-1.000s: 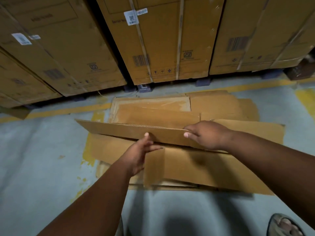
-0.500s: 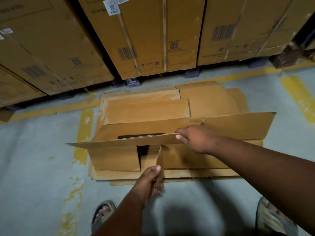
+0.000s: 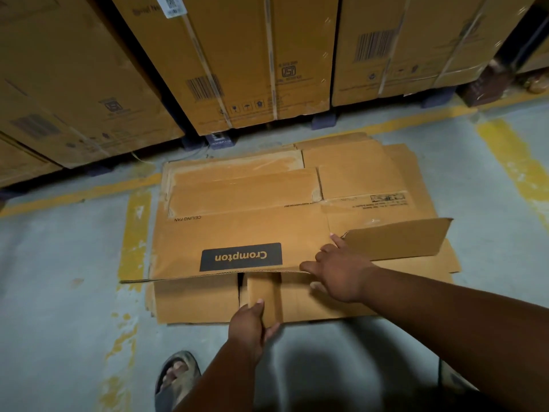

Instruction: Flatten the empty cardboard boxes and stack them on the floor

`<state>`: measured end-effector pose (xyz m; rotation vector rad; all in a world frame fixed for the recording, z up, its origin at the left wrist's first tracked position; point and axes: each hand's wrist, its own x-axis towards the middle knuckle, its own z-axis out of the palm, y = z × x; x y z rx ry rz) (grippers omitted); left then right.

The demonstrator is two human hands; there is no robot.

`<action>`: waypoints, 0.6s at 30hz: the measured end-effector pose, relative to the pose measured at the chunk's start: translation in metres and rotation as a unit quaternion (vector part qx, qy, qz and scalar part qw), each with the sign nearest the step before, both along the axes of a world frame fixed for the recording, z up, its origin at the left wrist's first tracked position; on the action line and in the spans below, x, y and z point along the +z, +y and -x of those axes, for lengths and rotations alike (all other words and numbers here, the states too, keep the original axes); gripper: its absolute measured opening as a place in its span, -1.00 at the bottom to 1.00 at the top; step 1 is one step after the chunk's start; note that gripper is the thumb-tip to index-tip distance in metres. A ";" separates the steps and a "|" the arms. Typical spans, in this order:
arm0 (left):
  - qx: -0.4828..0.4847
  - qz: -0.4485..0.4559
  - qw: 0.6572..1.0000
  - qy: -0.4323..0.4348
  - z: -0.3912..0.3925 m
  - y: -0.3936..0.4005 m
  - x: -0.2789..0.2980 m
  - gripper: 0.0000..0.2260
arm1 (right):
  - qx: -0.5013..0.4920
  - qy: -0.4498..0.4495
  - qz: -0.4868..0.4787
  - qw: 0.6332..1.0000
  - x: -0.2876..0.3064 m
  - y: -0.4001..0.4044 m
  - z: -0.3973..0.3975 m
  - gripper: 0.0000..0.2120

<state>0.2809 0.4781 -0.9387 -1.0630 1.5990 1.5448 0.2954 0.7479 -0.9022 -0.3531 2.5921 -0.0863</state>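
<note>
Crosswise, the brown flattened Crompton-printed cardboard box [image 3: 243, 242] runs nine to three; the right hand [image 3: 338, 272] presses flat at three, the left hand [image 3: 252, 322] pinches its narrow brown flap [image 3: 263, 288] at six.

flattened box [image 3: 237, 233] on stack [image 3: 371, 171], floor [image 3: 59, 292] beneath

Bare forearms, no sleeves; grey open-toe sandal [image 3: 177, 379] on left foot.

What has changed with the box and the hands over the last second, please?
The box has gone from standing half open to lying nearly flat on the stack. The left hand dropped from the top edge to pinch a small flap. The right hand still presses the panel; the right flap still sticks up.
</note>
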 end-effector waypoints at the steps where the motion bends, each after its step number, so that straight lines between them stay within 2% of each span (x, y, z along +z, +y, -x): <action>1: -0.008 0.010 1.000 0.008 -0.003 -0.004 -0.005 -0.75 | -0.003 -0.013 -0.010 1.000 0.005 -0.001 0.001 -0.61; 3: -0.009 0.033 0.999 0.017 -0.008 -0.013 -0.016 -0.70 | -0.029 -0.011 -0.020 0.999 0.017 0.000 0.008 -0.58; 6: 0.023 0.070 0.997 -0.023 -0.002 -0.028 -0.029 -0.69 | -0.054 0.054 -0.034 0.996 0.028 0.009 0.019 -0.57; 9: 0.064 0.085 0.992 -0.061 0.007 -0.031 -0.029 -0.83 | 0.002 0.070 -0.088 0.994 0.032 0.017 0.021 -0.55; 11: 0.076 0.083 0.992 -0.057 0.014 -0.027 -0.029 -0.84 | 0.064 0.023 -0.074 0.995 0.022 0.013 0.008 -0.56; 12: 0.085 0.067 0.993 -0.049 0.017 -0.023 -0.028 -0.81 | 0.086 -0.021 -0.065 0.994 0.011 0.010 -0.003 -0.50; 15: 0.156 0.014 0.987 -0.023 0.020 -0.012 -0.023 -0.71 | 0.041 -0.163 -0.049 0.985 -0.020 0.004 -0.036 -0.01; 16: 0.188 -0.013 0.982 -0.013 0.018 -0.010 -0.021 -0.68 | 0.022 -0.173 -0.037 0.984 -0.030 0.004 -0.044 0.07; 18: 0.239 -0.084 0.967 -0.004 0.007 -0.009 -0.023 -0.52 | 0.005 -0.152 -0.024 0.988 -0.039 0.002 -0.048 0.04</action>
